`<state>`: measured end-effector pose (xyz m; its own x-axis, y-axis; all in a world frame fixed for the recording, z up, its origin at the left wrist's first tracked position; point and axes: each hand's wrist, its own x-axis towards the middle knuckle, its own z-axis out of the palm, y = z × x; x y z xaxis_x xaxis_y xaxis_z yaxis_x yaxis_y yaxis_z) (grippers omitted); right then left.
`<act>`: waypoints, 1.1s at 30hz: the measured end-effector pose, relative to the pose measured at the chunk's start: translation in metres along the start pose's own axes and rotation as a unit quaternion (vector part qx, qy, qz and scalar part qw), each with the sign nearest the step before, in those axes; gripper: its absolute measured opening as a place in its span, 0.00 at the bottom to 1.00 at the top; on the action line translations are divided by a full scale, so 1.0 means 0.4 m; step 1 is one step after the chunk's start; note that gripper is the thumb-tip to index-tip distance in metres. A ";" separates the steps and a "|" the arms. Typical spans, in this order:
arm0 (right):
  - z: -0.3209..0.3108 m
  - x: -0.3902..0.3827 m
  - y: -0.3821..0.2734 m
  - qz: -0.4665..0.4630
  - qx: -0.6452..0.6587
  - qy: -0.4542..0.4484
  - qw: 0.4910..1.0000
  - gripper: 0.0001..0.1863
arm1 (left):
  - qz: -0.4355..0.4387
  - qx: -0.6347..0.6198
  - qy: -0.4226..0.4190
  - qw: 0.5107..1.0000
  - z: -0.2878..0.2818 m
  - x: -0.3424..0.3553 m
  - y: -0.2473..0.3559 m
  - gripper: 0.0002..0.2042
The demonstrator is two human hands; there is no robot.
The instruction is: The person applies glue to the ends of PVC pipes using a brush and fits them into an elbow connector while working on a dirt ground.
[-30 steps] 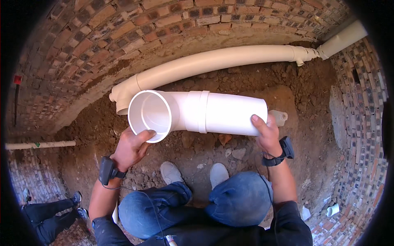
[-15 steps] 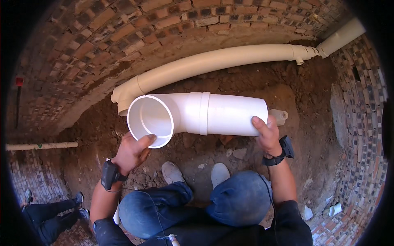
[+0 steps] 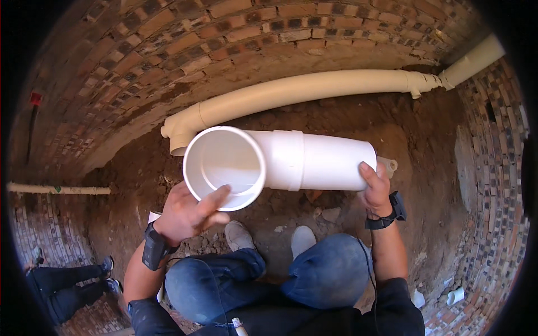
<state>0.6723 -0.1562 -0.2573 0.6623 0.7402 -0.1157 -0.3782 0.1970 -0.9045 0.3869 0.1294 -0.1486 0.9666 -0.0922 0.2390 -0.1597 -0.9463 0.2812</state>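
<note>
A white plastic pipe elbow [image 3: 224, 168] joined to a short straight white pipe [image 3: 336, 162] is held up in front of me. The elbow's round mouth faces me at the left, and the straight part points right. My left hand [image 3: 188, 211] is at the mouth's lower rim, with one digit reaching over the rim into the opening; some of its fingers are hidden. My right hand [image 3: 375, 187] grips the straight pipe's right end, thumb on the near face and fingers behind it.
Beyond lies a long cream drainpipe [image 3: 302, 88] along a brick wall [image 3: 252, 33], with a branch fitting [image 3: 182, 134] at its left end. A thin pipe [image 3: 61, 190] runs at the left. Another person's legs [image 3: 70, 280] show lower left. White fittings [image 3: 455, 295] lie lower right.
The elbow's mouth has turned more toward me and looks larger. In view, the piece has shifted slightly right. My left hand's digit has lifted and straightened across the opening.
</note>
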 end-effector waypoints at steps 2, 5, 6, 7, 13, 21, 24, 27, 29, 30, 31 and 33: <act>-0.010 0.009 0.028 0.013 0.059 0.000 0.998 0.22 | 0.021 -0.036 0.086 0.995 0.000 -0.017 -0.007 0.28; -0.028 0.018 0.066 0.033 0.140 -0.019 0.989 0.26 | -0.069 -0.147 0.235 0.958 0.011 -0.117 -0.066 0.55; -0.022 0.017 0.071 0.036 0.147 -0.037 0.988 0.28 | -0.155 -0.217 0.315 0.911 0.017 -0.058 -0.033 0.59; -0.026 0.008 0.068 0.039 0.150 -0.051 0.987 0.30 | -0.235 -0.287 0.389 0.843 0.021 0.030 0.005 0.63; 0.001 0.016 0.058 0.038 0.125 -0.099 0.986 0.31 | -0.225 -0.507 0.213 0.804 0.008 0.061 0.034 0.66; 0.037 0.011 0.041 0.038 0.176 -0.069 0.981 0.33 | 0.048 -0.346 0.281 0.894 -0.038 0.118 -0.015 0.66; 0.105 0.026 -0.003 0.000 0.152 -0.072 0.986 0.30 | -0.064 -0.375 0.323 0.867 -0.101 0.081 0.021 0.50; 0.096 0.012 -0.084 -0.047 0.074 -0.036 0.995 0.27 | -0.226 -0.554 0.319 0.734 -0.131 0.082 0.074 0.47; 0.087 0.000 -0.117 -0.030 -0.071 -0.065 0.995 0.26 | -0.244 -0.602 0.207 0.731 -0.088 0.014 -0.011 0.50; 0.106 -0.005 -0.138 -0.043 -0.135 -0.054 0.988 0.24 | -0.314 -0.616 0.155 0.706 -0.082 0.001 -0.018 0.51; 0.105 -0.008 -0.147 -0.043 -0.129 -0.052 0.989 0.24 | -0.382 -0.625 0.103 0.673 -0.074 -0.010 -0.017 0.51; 0.103 -0.020 -0.157 -0.082 -0.217 -0.084 0.969 0.25 | -0.397 -0.639 0.066 0.655 -0.059 -0.023 -0.017 0.52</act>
<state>0.6643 -0.1481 -0.1826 0.5612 0.8239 0.0789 0.0546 0.0583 -0.9968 0.3744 0.1440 -0.1308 0.8348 0.3790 -0.3992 0.2637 0.3612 0.8944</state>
